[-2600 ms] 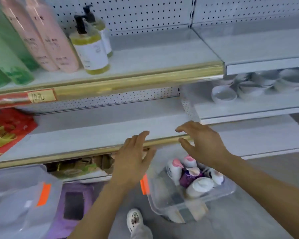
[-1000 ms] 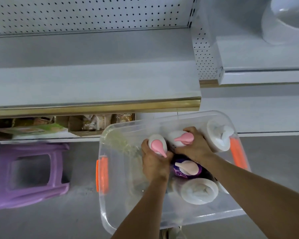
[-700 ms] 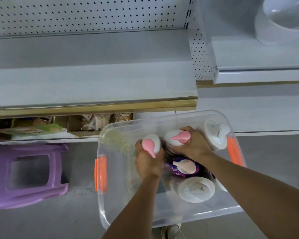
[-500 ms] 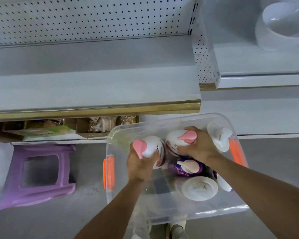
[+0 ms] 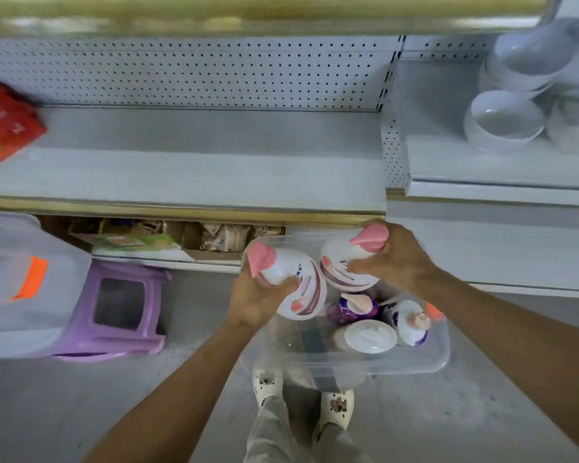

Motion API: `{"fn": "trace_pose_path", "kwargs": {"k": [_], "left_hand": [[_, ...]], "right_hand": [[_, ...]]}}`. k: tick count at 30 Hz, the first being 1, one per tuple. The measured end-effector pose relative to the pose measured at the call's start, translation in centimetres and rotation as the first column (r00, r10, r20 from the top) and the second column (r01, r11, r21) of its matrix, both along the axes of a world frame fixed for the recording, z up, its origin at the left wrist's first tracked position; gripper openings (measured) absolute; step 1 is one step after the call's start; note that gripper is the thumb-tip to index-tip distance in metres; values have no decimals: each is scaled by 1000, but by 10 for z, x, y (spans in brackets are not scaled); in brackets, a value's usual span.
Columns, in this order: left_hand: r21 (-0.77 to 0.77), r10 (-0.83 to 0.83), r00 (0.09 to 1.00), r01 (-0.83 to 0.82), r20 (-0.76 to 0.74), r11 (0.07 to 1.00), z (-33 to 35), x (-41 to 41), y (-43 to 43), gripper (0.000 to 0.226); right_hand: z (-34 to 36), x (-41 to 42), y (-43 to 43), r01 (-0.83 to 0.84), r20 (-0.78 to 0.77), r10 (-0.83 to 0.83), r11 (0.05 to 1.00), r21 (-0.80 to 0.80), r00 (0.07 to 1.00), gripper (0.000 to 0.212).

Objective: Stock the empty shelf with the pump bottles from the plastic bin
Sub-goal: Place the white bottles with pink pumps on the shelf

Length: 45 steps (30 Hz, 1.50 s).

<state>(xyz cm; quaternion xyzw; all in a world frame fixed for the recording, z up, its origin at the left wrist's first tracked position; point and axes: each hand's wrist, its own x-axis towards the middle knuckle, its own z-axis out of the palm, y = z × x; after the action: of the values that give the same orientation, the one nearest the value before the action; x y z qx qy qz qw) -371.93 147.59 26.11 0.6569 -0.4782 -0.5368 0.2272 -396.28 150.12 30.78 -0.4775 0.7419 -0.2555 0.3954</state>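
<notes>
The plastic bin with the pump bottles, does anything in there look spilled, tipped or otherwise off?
Nothing stands out. Three pump bottles remain in the clear plastic bin, with no spill visible. The left hand and right hand each hold a pink-pump bottle above it.

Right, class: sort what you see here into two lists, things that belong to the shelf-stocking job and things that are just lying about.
Part of the job:
- left hand and right hand, each holding a white pink-pump bottle
- clear plastic bin with three bottles left inside
- empty shelf

Just lying about:
- purple stool
- white bowls
- red packet
- second bin
</notes>
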Motion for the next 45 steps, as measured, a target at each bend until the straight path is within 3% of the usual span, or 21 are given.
{"fn": "trace_pose_path", "kwargs": {"k": [3,9,14,17,29,34,45], "left_hand": [[-14,-3,999,3,-42,1000,39,11,5,57],[-183,85,990,-105,-115,978,117,27,6,50],[-309,200,963,-249,-182,918,184,37,-7,46],[-334,209,949,-281,-234,900,210,48,-16,31],[-453,-3,988,-68,-154,889,294,75,-106,35],[-502,-74,981,-25,-177,865,326,76,-146,34],[-501,-182,967,70,-177,862,325,65,-191,33]], "right_hand": [[43,1,4,-73,37,75,995,-67,997,44],[124,10,6,-189,10,194,963,-194,981,44],[186,19,-10,-203,15,220,923,-326,975,49],[221,27,-23,-214,-1,232,893,-395,973,53],[335,63,-116,-307,-75,321,772,-557,944,60],[385,63,-165,-284,-125,266,729,-623,956,63],[386,77,-245,-336,-234,248,789,-514,940,57]]}}
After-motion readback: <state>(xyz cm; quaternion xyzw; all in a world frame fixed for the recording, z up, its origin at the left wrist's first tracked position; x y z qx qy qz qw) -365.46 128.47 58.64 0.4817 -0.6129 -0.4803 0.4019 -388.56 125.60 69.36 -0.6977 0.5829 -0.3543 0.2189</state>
